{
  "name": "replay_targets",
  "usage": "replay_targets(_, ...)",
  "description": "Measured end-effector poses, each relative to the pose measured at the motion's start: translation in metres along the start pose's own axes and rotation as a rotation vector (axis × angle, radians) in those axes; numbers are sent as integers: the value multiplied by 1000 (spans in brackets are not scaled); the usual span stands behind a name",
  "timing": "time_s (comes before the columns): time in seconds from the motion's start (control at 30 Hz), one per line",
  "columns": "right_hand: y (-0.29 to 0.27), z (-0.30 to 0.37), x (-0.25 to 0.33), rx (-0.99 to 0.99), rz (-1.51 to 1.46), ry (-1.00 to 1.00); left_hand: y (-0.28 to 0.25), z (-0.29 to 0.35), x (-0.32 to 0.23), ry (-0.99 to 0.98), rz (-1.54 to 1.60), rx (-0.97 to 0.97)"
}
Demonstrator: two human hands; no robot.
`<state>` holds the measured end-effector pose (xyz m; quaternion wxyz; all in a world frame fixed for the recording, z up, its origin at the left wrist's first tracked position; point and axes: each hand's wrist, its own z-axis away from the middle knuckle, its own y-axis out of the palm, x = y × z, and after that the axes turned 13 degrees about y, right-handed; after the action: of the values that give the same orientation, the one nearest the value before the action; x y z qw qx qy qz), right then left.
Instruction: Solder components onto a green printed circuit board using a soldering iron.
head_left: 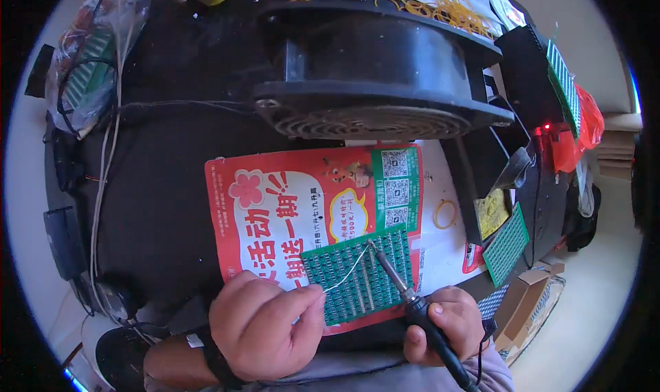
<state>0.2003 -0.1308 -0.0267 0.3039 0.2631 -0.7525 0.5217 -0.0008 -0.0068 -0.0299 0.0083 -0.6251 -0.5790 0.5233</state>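
A green circuit board with rows of small parts lies on a red and white printed sheet. My left hand is closed in a pinch on a thin strand of solder wire, which curves up to the board's upper edge. In my right hand is a soldering iron with a black handle, gripped like a pen. Its metal tip meets the board near its top edge, close to the free end of the wire. My left fingertips are just off the board's left side.
A large black fan stands just beyond the sheet. Loose yellow rubber bands lie behind it. To the right are a black holder with a yellow sponge and another green board. Cables and a plastic bag lie left.
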Motion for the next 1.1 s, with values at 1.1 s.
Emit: replay_targets(1.1, 7, 4, -6, -88, -41, -95, -1, -2, 0, 72, -7, 136)
